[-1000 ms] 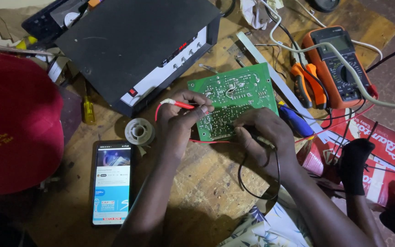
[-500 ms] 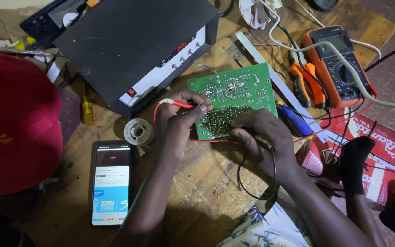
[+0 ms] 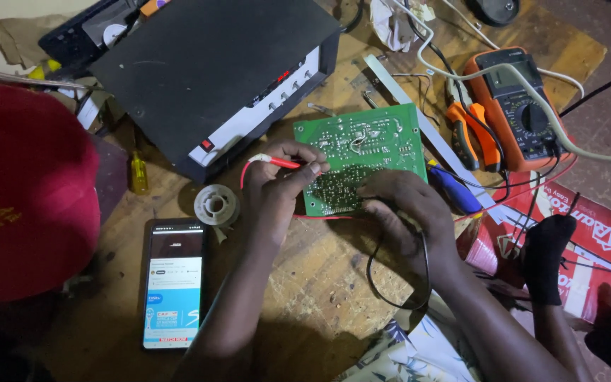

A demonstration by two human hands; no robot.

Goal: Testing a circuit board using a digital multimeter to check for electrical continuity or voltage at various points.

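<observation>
Head cam, looking down at cluttered wooden bench [image 3: 305, 297].

L hand [image 3: 277, 180] closed on red probe [image 3: 281, 162], pinched betw thumb + fingers, tip aimed right at the board. Red lead loops out behind the hand.

R hand [image 3: 401, 205] rests on lower right edge of green board [image 3: 358, 159], fingers curled shut. Black lead [image 3: 397, 283] runs from under this hand in a loop toward the wrist. Black probe itself hidden by fingers, so can't tell what R grips.

Board lies flat, solder side up, centre of bench, just in front of black box [image 3: 206, 64]. Both hands touch it at its lower edge.

Around:
- Black box upper left, white front strip w/ red switch, facing the board.
- Orange meter [image 3: 514, 106] upper right, dial + screen visible, grey cable [image 3: 532, 92] crossing over it.
- Orange pliers [image 3: 472, 134] just left of meter.
- Blue-handled tool [image 3: 454, 187] right of board, near R hand.
- White spool [image 3: 216, 204] left of L hand.
- Phone [image 3: 173, 283] lower left, screen lit, lying flat.
- Yellow screwdriver [image 3: 139, 173] left of spool.
- Red cap [image 3: 26, 191] far left, blurred, close to cam.
- Red box [image 3: 595, 240] lower right.
- Black sock [image 3: 546, 258] on a foot, lying over the red box.
</observation>
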